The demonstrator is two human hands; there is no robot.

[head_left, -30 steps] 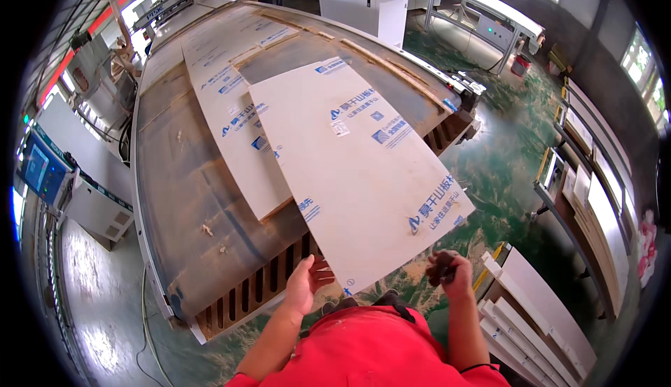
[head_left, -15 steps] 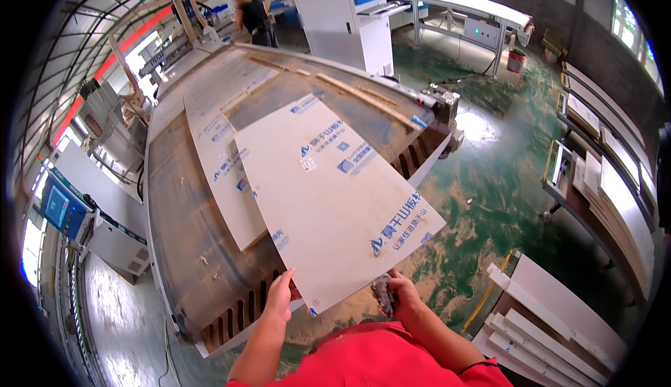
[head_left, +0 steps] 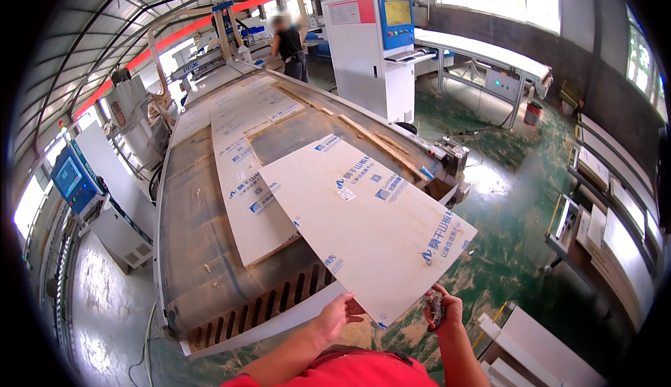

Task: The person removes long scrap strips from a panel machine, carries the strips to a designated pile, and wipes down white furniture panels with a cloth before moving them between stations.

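A large white board (head_left: 370,226) printed in blue lies slantwise over the bed's near end, its near corner jutting past it towards me. My left hand (head_left: 339,315) is at its near left edge, thumb against the rim and fingers curled partly beneath. By the near right edge, my right hand (head_left: 449,310) is closed around a dark, crumpled bundle (head_left: 435,309) whose kind I cannot make out; its fingertips are close to the board. A long, narrow white board (head_left: 248,198) rests on the bed, partly covered by the large one.
The long machine bed (head_left: 203,268) has a slotted near end. A control cabinet (head_left: 363,59) and a white-topped conveyor table (head_left: 482,55) stand beyond it. Racks of boards (head_left: 604,226) line the right, with more boards (head_left: 531,345) nearby. Another person (head_left: 288,48) stands at the back.
My view has tilted up and shifted. Both hands and the large board appear further right in the picture. My left hand's fingers look more spread, while my right hand keeps the dark bundle.
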